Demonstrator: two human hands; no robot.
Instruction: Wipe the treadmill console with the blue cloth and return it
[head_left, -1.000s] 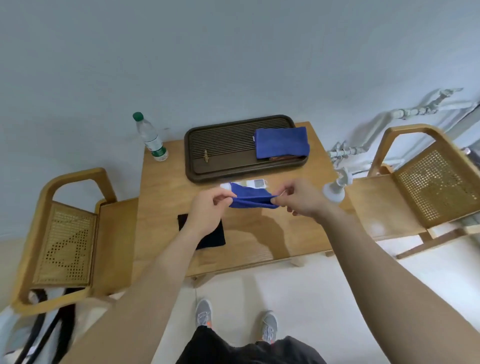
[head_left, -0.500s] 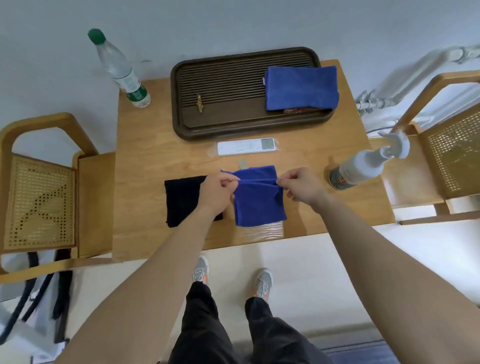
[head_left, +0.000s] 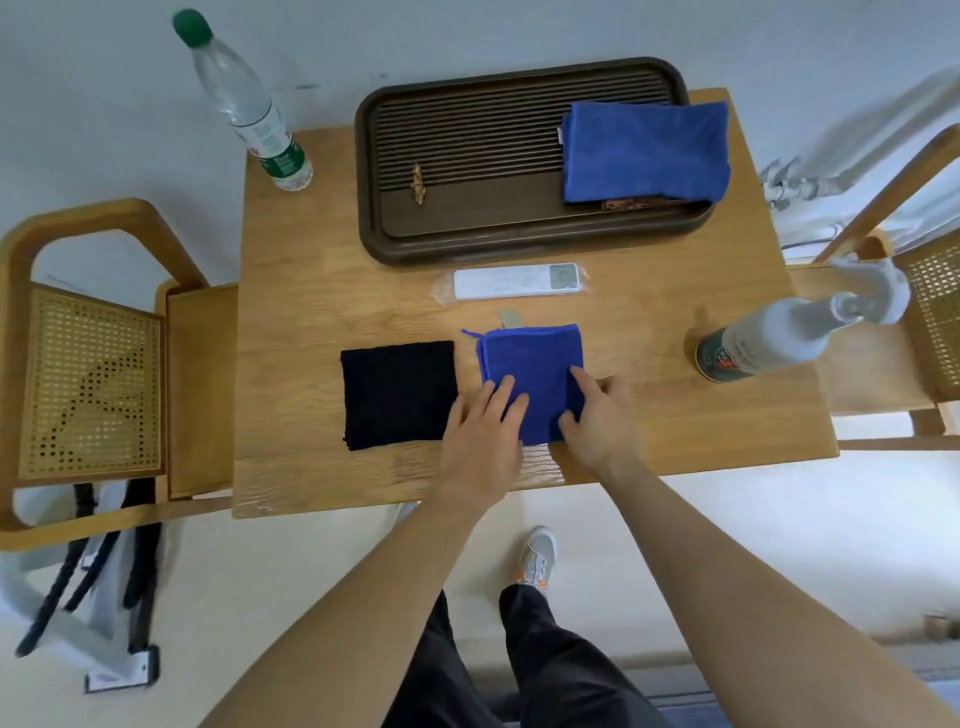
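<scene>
A small folded blue cloth (head_left: 530, 358) lies flat on the wooden table (head_left: 311, 312), just right of its middle. My left hand (head_left: 480, 436) rests with spread fingers on the cloth's near left corner. My right hand (head_left: 600, 421) lies flat on its near right corner, fingers apart. Neither hand grips the cloth. No treadmill console is in view.
A black cloth (head_left: 397, 392) lies left of the blue one. Behind are a white remote (head_left: 514, 280) and a dark tray (head_left: 374, 234) holding a larger blue cloth (head_left: 644, 150). A spray bottle (head_left: 763, 343) stands right, a water bottle (head_left: 249, 109) back left. Cane chairs (head_left: 93, 379) flank the table.
The blue cloth was held up by its top corners between both hands; it now lies flat on the table, and both hands have let go and rest on its near edge.
</scene>
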